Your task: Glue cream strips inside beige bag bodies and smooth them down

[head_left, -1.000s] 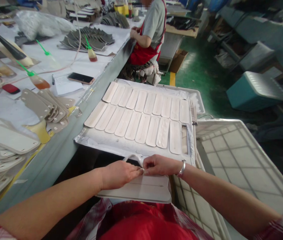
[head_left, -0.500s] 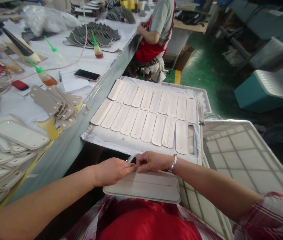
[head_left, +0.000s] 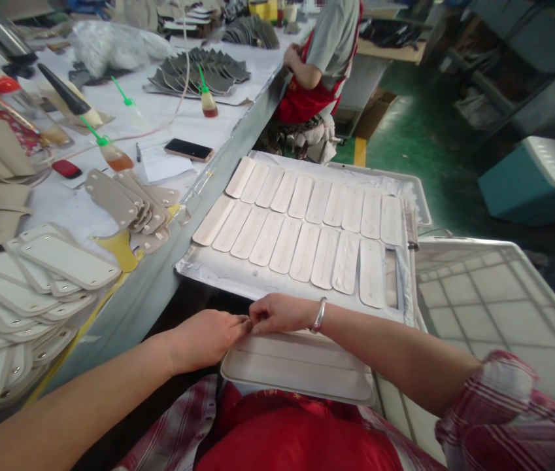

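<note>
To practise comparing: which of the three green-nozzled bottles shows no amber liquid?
The middle bottle looks clear; the left bottle and right bottle hold amber liquid.

The right forearm (head_left: 395, 358) hides the pale panel's (head_left: 297, 374) far corner (partly).

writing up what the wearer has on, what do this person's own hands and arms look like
Neither hand wears a glove. Above the right hand, a shiny silver bracelet circles the wrist, and a red and white plaid sleeve is bunched farther up. The left hand has no bracelet at its wrist; no sleeve shows on that arm.
</note>
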Tool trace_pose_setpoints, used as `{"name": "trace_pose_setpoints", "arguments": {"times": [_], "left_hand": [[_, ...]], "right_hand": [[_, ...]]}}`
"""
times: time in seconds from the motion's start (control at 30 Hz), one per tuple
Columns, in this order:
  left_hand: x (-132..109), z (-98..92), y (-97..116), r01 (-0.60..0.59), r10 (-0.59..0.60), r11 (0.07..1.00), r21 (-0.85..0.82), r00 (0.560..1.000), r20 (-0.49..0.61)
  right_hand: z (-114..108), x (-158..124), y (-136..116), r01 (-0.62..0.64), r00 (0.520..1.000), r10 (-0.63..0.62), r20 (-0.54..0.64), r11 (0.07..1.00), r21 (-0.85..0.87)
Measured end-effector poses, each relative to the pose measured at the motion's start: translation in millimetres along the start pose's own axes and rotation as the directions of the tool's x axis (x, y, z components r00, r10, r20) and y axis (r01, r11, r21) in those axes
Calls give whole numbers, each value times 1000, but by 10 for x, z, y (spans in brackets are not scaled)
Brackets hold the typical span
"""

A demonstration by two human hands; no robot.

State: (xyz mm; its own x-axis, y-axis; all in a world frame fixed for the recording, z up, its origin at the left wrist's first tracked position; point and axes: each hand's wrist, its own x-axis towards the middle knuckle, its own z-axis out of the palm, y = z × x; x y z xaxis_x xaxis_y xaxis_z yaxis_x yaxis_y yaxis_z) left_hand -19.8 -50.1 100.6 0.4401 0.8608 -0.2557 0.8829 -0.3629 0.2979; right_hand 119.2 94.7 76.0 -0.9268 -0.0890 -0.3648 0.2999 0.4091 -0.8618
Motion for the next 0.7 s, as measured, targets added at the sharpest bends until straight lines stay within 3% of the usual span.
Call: {"name": "trace_pose_setpoints", "arguments": {"times": [0.1, 0.17, 0.3, 0.4, 0.47, 0.53, 0.63, 0.7], "left_hand": [[-36, 15, 28, 34, -34, 999, 28, 999, 22], [-35, 17, 57, 42, -42, 997, 68, 999, 12], [60, 25, 222, 68, -54, 986, 151, 994, -94], [234, 104, 550, 87, -50, 988, 131, 963, -263], [375, 207, 847, 16, 0, 999, 43, 937, -348], [500, 324, 1132, -48, 17, 996, -70, 919, -394], [603, 453, 1412, -33, -47, 984, -177, 903, -426], [613, 491, 1484, -12, -67, 985, -172, 891, -449]], "right_hand": [[12, 16, -17, 1, 1000, -2, -14, 999, -34], [-17, -115, 55, -8, 1000, 8, -7, 1000, -24], [-123, -723, 268, -115, 993, 115, 0, 993, 7], [-60, -1305, 261, -177, 969, 164, -184, 982, -61], [145, -1656, 167, -191, 908, 126, -400, 974, -125], [477, -1934, 82, -206, 809, 70, -584, 964, -170], [1047, -2163, 96, -256, 724, 30, -689, 939, -228], [1340, -2188, 183, -311, 636, -6, -772, 913, -264]]}}
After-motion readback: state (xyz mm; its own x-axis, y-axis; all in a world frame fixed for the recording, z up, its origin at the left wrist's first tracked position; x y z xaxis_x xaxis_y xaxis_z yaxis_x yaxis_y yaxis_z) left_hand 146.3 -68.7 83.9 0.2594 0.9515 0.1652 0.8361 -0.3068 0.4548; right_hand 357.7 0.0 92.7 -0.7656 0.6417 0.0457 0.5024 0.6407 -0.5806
